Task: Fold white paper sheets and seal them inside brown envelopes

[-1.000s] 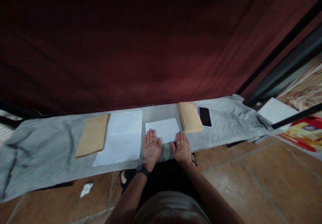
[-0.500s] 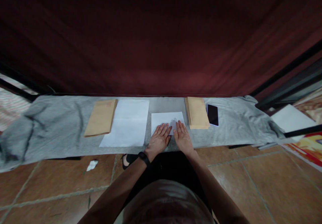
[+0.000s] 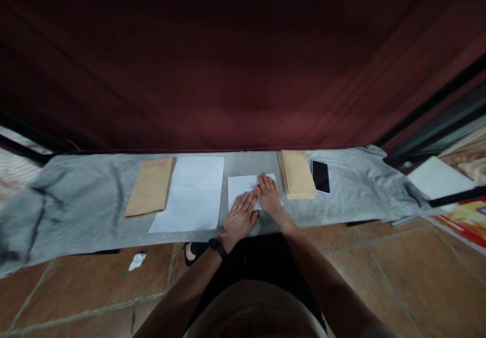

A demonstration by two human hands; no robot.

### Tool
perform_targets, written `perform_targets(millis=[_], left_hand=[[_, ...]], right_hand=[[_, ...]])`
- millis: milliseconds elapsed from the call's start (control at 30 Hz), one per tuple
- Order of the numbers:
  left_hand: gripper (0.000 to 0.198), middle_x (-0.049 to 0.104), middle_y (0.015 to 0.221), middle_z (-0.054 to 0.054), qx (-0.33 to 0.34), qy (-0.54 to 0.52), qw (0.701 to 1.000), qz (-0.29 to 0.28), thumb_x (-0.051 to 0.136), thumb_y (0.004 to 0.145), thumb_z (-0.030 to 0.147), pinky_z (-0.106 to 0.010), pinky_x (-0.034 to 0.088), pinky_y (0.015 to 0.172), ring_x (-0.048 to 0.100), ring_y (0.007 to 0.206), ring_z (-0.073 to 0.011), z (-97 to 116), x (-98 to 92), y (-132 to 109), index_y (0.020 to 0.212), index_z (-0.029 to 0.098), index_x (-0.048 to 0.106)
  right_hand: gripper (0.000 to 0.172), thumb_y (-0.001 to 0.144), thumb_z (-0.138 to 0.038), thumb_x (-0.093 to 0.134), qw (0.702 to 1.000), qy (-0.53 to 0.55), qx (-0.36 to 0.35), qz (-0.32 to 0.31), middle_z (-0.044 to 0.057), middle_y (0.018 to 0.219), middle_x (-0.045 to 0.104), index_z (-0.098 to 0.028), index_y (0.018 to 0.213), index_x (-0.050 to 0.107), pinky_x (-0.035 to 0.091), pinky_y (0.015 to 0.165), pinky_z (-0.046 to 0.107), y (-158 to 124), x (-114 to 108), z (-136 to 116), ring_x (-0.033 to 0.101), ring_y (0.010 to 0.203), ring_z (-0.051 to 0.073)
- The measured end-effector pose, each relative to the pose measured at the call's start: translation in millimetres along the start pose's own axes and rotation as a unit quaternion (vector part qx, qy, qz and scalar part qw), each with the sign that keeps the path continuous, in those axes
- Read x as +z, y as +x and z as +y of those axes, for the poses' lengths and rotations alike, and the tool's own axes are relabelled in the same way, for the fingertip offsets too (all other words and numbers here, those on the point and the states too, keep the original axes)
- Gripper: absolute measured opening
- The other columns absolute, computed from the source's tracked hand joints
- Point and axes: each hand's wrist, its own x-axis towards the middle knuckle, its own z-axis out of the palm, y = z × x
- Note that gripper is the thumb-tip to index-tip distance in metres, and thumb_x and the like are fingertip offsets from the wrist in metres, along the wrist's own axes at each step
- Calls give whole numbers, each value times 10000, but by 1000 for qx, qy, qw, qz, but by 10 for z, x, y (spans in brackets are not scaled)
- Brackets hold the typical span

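A small white sheet of paper [image 3: 240,183], perhaps folded, lies on the grey cloth in front of me. My left hand [image 3: 240,216] rests flat on its near part, fingers stretched forward. On the sheet's right side lies my right hand [image 3: 269,195], palm down with its fingers out, close beside the left fingertips. Both hands cover much of the paper's near edge. Left of it is a larger white sheet [image 3: 195,191] with a faint crease across it. Just right of my right hand sits a stack of brown envelopes [image 3: 299,175].
More brown envelopes [image 3: 151,186] overlap the large sheet's left edge. A phone [image 3: 321,177] lies right of the envelope stack. Grey cloth [image 3: 357,186] covers the narrow surface, with a dark red curtain [image 3: 243,75] behind. A crumpled white scrap [image 3: 137,261] is on the tiled floor.
My right hand has moved forward and left over the small sheet, now closer to my left hand. The left hand stays on the paper. The view has tilted slightly.
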Motion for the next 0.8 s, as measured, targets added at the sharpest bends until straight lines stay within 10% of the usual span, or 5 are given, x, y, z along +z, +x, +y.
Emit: perform_targets(millis=[433,800], left_hand=[[639,367,1595,-177,-37,16,999,16,379,999,400,-496,235,1246,255,1520,-268,-21,57,-3,1533,55,322],[646,349,1601,-187,-60,24,997,44,381,1002,423,-492,250,1238,254,1518,-274,-10,104,-10,1538,68,320]], right_hand=[[612,1050,-386,358,992,-11,90,83,275,1532,412,34,1495,382,335,1154,500,-111,73,-11,393,1436,331],[583,1048,-308,371,990,-26,74,113,240,1547,413,-26,1552,298,350,1152,498,-893,-87,26,366,1455,317]])
